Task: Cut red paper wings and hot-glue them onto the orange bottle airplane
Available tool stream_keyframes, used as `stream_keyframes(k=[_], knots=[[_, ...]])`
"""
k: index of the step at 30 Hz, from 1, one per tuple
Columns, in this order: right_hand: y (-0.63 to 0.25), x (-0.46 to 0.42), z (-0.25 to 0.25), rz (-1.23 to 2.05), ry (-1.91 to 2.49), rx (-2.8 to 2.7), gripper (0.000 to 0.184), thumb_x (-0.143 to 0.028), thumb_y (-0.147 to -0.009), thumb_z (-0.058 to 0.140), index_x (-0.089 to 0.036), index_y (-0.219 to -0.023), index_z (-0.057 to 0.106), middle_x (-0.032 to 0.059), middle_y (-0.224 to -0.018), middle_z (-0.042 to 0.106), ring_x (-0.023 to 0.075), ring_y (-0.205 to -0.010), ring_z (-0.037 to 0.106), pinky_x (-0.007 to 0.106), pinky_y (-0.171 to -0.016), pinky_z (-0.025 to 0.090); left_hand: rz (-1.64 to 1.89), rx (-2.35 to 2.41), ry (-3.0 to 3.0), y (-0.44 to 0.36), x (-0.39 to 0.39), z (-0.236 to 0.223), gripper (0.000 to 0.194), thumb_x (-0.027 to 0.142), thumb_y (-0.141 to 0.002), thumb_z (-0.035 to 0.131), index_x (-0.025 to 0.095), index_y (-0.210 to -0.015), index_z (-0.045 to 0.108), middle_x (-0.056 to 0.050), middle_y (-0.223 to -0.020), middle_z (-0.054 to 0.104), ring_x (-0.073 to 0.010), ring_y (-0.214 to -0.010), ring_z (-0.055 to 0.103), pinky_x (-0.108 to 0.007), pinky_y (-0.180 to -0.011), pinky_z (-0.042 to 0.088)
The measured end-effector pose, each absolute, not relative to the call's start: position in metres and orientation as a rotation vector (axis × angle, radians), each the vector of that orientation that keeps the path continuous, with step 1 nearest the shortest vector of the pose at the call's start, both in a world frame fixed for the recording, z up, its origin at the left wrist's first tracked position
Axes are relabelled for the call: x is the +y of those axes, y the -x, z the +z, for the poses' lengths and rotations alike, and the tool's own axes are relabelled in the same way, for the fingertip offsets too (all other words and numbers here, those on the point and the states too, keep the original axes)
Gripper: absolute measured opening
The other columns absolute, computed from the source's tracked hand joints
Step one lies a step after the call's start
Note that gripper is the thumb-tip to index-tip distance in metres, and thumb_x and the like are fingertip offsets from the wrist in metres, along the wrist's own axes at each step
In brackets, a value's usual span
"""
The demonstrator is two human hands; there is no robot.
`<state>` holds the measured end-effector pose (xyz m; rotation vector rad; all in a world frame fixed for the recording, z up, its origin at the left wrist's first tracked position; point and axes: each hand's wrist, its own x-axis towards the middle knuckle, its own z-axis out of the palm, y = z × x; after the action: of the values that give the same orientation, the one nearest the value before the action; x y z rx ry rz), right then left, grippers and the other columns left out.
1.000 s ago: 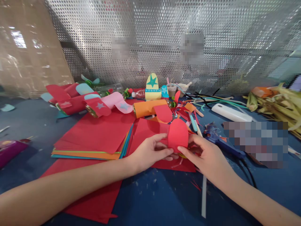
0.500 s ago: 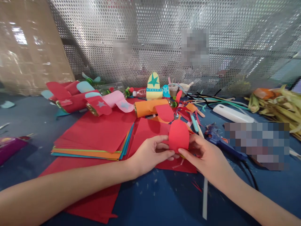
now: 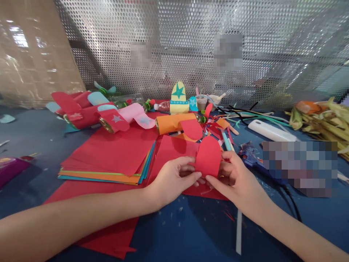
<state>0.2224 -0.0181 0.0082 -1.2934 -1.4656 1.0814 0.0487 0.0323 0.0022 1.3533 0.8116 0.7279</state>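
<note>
As one red piece is held upright above the middle of the worktop, its rounded top is seen cut to shape, while no star is shown on the face in view. The piece is gripped at its lower left side by the left hand and at its lower right by the right hand, thumbs in front and fingers partly hidden behind.

Just beyond, one orange roll is laid on its side, with one plain red flap attached or resting against it; which, cannot be told. Toward the far edge, one yellow piece is stood upright, finished with a green star and a dotted band. Five stars in all can be counted on the coloured pieces, two of them on the red rolls heaped toward the far left corner, whose overlap prevents a sure count.

Left of the hands, one stack of coloured paper is spread. Two small cups are placed by the far edge, and one blue glue gun is left to the right, held by neither hand.
</note>
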Motion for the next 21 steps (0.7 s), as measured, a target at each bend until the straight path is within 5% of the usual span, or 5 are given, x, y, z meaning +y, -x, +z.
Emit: stream_keyframes(k=[5, 13, 21], knots=[[-0.2232, -0.0178, 0.0087, 1.043, 1.259, -1.496, 0.025, -0.032, -0.086, 0.060, -0.025, -0.101, 0.040, 0.0048, -0.094, 0.072, 0.0187, -0.080, 0.069, 0.031, -0.067, 0.056, 0.785, 0.804, -1.443, -0.0469, 0.0309, 0.0013, 0.043, 0.020, -0.077, 0.067, 0.023, -0.115, 0.048, 0.001, -0.081, 0.072, -0.0167, -0.080, 0.070, -0.029, -0.079, 0.054], [-0.2235, -0.0191, 0.0083, 1.012, 1.273, -1.542, 0.018, -0.027, -0.085, 0.060, -0.026, -0.098, 0.047, 0.0043, -0.094, 0.071, 0.0187, -0.085, 0.069, 0.031, -0.072, 0.057, 0.805, 0.734, -1.470, -0.0452, 0.0294, 0.0025, 0.033, 0.015, -0.082, 0.060, 0.025, -0.102, 0.037, 0.005, -0.071, 0.062, -0.0130, -0.072, 0.065, -0.028, -0.075, 0.051], [-0.2254, -0.0190, 0.0066, 0.877, 1.339, -1.647, 0.008, -0.025, -0.086, 0.057, -0.025, -0.092, 0.061, 0.0000, -0.086, 0.069, 0.0158, -0.080, 0.067, 0.027, -0.074, 0.055, 0.789, 0.575, -1.454, -0.0446, 0.0287, 0.0028, 0.028, 0.017, -0.088, 0.056, 0.023, -0.105, 0.034, -0.001, -0.087, 0.062, -0.0124, -0.076, 0.063, -0.029, -0.077, 0.051]])
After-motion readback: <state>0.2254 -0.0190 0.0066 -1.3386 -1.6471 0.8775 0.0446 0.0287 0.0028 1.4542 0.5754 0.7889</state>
